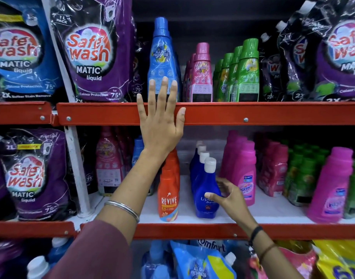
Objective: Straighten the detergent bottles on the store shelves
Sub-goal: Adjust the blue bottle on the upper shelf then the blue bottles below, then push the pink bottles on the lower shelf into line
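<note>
left hand (159,119) spread flat at frame centre, fingertips on tall blue plastic bottle (162,59) above red metal shelf rail (253,113). right hand (226,195) lower centre, fingers loosely curled around dark blue white-capped bottle (206,190); orange bottle (168,196) just left, pink bottle (246,174) right.

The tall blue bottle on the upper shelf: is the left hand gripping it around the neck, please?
No, the left hand lies flat and open against the base of the tall blue bottle and the red shelf edge.

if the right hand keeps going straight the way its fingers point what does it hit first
Most likely the front dark blue bottle with the white cap: the right hand is open, its fingers curled beside that bottle's body. Whether they already touch is unclear.
</note>
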Tool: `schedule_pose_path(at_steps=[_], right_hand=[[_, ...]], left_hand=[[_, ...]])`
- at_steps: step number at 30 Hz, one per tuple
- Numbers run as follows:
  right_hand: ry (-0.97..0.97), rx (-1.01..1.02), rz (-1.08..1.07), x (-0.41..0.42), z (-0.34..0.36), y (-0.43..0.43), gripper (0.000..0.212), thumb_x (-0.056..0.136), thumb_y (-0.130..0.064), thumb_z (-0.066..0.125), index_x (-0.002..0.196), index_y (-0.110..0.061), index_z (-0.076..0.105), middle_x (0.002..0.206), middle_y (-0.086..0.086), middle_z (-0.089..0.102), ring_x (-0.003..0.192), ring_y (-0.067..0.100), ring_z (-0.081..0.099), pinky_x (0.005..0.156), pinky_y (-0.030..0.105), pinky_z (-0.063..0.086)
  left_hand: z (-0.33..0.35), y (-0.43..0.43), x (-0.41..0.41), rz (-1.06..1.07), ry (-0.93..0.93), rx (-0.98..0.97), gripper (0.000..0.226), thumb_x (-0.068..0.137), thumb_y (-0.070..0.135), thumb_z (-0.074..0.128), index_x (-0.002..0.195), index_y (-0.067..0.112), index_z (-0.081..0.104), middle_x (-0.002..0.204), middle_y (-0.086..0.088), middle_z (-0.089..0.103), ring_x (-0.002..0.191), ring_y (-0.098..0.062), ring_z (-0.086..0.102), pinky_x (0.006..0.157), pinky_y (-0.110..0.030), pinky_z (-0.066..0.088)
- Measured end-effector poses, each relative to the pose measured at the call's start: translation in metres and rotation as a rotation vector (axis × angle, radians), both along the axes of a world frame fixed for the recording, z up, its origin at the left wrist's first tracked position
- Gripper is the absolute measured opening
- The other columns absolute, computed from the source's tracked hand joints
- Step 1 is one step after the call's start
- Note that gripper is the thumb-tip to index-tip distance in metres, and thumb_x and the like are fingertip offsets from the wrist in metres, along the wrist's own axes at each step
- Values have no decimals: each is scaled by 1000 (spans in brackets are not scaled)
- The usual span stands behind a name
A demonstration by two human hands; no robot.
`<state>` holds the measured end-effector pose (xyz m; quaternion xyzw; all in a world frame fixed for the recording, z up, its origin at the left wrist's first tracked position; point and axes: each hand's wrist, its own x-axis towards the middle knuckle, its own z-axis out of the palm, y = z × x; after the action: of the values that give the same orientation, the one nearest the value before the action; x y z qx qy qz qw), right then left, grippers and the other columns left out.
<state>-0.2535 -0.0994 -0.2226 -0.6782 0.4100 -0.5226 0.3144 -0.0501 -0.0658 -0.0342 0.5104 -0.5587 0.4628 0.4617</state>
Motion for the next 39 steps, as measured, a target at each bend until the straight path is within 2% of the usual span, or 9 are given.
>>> schedule_pose_path(at_steps=[8,13,21,25,28,30,33,36,39], right_hand=[[-19,13,24,5,-9,-8,55,71,-28,80,121,-19,60,113,1,71,104,20,66,89,34,54],[0,23,39,8,-10,-8,74,63,-51,76,127,-19,56,116,2,69,105,16,64,85,24,52],[-51,-54,-69,-20,2,11,54,79,-25,74,128,-19,55,118,-6,64,106,3,60,82,9,49],[-72,-305,-360,-73,15,20,44,84,-20,69,126,-12,57,121,3,62,110,15,59,97,17,44],[-47,-506,-685,-120,24,19,40,85,-14,65,123,-4,58,120,18,63,112,26,55,100,13,33],[-57,-530,-849,-149,28,18,45,84,-14,64,127,-3,54,125,23,59,118,31,49,105,23,30],[-82,-443,-992,-182,25,16,64,82,-19,69,138,-5,41,138,24,46,130,35,38,109,40,26],[-84,-244,-1027,-199,21,13,88,77,-27,75,145,-2,24,150,24,31,140,36,25,111,43,21],[-24,-87,-980,-209,11,8,93,77,-26,75,145,1,19,150,27,28,139,41,26,109,53,28]], left_hand=[[0,-1,1,10,-10,3,56,100,43,28,150,17,26,158,-6,27,146,-29,16,118,-50,1],[1,2,-2,0,7,32,59,100,46,27,151,16,24,159,-5,24,147,-28,13,117,-51,-2],[8,7,-25,-63,-24,88,59,100,48,26,151,20,22,159,-3,23,148,-25,12,117,-52,0],[12,3,-41,-87,-33,88,58,100,48,25,151,22,20,160,-2,21,148,-24,12,117,-53,1],[14,-3,-50,-85,-53,72,57,100,47,25,151,22,21,160,-2,21,148,-25,13,116,-55,1],[13,-7,-54,-78,-49,49,55,101,46,25,151,22,23,159,-2,23,148,-25,14,116,-55,1],[12,-11,-56,-68,-42,20,54,102,46,23,150,24,24,158,-2,25,147,-25,16,116,-55,3],[11,-12,-55,-68,-41,11,54,102,47,21,150,25,23,158,-2,24,147,-25,15,116,-56,5],[11,-12,-56,-68,-36,8,55,101,48,18,151,24,23,159,-2,24,147,-25,15,116,-56,4]])
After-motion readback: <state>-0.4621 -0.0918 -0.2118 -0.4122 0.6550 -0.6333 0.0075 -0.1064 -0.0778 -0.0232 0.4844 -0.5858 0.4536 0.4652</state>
